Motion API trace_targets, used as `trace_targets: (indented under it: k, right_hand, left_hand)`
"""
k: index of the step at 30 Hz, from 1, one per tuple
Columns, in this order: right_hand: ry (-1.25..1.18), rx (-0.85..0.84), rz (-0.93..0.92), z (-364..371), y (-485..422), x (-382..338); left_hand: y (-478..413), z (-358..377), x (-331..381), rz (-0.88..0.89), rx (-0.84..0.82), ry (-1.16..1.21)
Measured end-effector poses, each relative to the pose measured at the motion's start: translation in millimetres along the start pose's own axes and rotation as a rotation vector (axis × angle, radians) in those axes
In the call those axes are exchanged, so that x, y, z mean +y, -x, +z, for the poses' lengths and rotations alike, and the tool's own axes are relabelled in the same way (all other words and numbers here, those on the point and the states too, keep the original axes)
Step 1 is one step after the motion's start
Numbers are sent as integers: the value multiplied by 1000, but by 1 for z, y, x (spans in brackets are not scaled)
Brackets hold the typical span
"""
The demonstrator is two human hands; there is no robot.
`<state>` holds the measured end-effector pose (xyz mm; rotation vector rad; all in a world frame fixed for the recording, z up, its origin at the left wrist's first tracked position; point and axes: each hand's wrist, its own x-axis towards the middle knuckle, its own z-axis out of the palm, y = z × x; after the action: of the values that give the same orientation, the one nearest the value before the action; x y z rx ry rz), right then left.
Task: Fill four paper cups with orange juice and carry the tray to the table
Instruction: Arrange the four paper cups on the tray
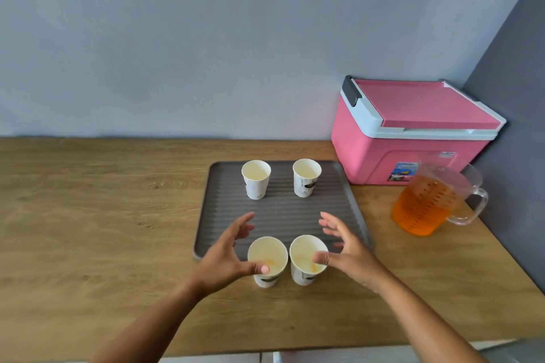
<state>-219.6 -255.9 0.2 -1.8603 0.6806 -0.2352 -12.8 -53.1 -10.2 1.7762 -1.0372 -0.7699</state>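
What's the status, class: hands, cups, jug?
Both hands open, left hand and right hand flanking the near cups. Pitcher of juice untouched, right of tray. Nothing blocking.

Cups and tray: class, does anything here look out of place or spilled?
No spill shows. Two cups stand on the tray; the two near cups sit off its front edge on the counter, holding only a trace of juice. The jug is still quite full.

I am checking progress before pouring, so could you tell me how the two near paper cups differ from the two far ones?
The near cups stand in front of the grey tray, off its near edge, on the wooden counter; the far cups stand on it. The near cups show orange traces inside; the far cups look empty. All four are upright white paper cups.
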Motion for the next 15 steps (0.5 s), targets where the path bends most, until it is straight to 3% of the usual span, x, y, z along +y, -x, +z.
trace_targets:
  k: [15]
  right_hand:
    - [53, 170, 27, 50, 22, 25]
  left_hand:
    - [7, 42, -21, -48, 93, 1]
